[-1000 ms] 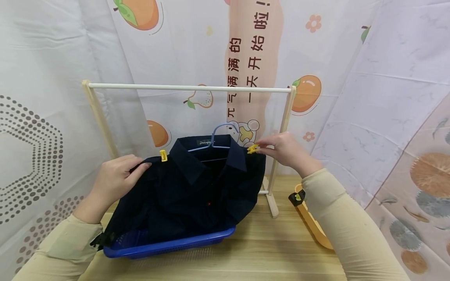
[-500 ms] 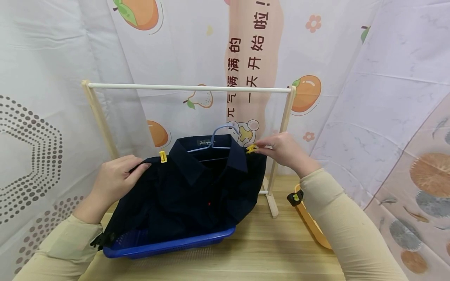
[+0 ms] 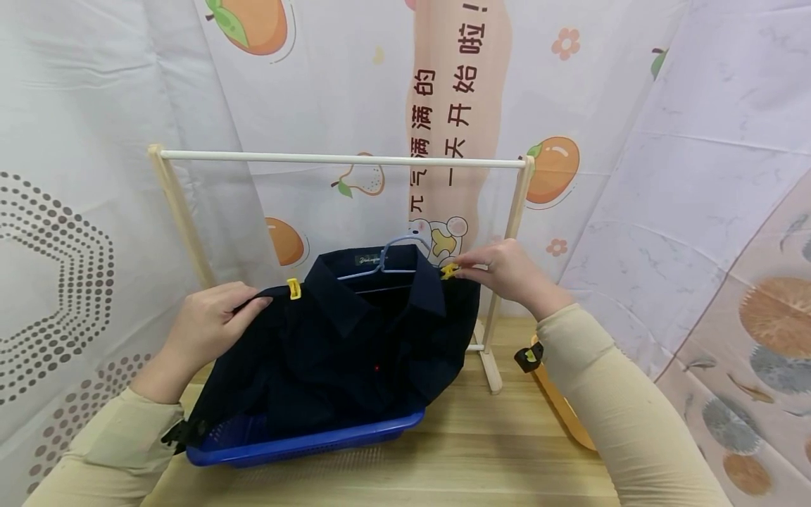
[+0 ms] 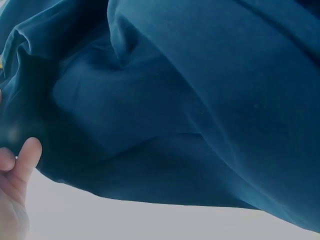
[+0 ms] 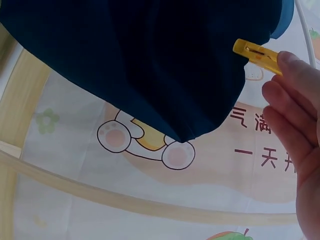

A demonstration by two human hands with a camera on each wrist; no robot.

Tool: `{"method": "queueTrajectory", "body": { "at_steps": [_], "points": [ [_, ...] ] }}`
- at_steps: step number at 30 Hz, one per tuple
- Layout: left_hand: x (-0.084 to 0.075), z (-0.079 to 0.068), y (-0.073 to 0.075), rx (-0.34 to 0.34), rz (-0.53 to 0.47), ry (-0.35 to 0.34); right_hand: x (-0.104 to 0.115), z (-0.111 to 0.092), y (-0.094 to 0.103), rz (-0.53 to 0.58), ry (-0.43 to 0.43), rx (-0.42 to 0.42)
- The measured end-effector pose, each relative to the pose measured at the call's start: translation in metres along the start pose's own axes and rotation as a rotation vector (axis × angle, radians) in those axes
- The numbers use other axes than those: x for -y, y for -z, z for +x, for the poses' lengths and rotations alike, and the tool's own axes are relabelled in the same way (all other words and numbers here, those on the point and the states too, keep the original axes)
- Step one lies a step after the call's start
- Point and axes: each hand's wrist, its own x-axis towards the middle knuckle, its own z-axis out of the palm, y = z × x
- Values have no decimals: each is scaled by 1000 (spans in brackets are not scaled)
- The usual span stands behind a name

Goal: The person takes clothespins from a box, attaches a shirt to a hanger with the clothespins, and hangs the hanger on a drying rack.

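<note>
The left hand (image 3: 208, 322) pinches the dark navy collared cloth shirt (image 3: 355, 359) at its left shoulder, thumb and fingers together, probably to steady it. The right hand (image 3: 512, 276) pinches a yellow plastic clip (image 3: 449, 271) at the right shoulder, between thumb and fingers. The shirt hangs down into the blue plastic basket (image 3: 304, 446), which perhaps bears some weight.

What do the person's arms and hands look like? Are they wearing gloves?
No gloves! The left hand and right hand are bare, with no rings that I can see. The left sleeve and right sleeve are long, plain and pale beige. A small dark piece shows by the left cuff; I can't tell what it is.
</note>
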Motion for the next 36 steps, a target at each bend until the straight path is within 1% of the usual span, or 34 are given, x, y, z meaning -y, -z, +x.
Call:
{"method": "queueTrajectory", "body": {
  "at_steps": [4,8,15,20,23,30,36],
  "points": [
    [0,1,-2,9,-4,-15,0,-1,-2,48,-25,25],
    [-2,2,-3,5,-17,-21,0,-1,-3,61,-35,48],
    [-3,2,-2,2,-20,-14,-6,-6,-4,46,-72,32],
    [-3,2,-2,3,-20,-12,-7,-6,-4,38,-62,31],
    [-3,1,-2,4,-22,-10,-8,-6,-4,38,-71,45],
    [-2,1,-2,-6,-25,-10,-8,-6,0,27,-123,69],
    [-2,2,-2,2,-19,-12,-9,-6,0,24,-163,129]
  ]
}}
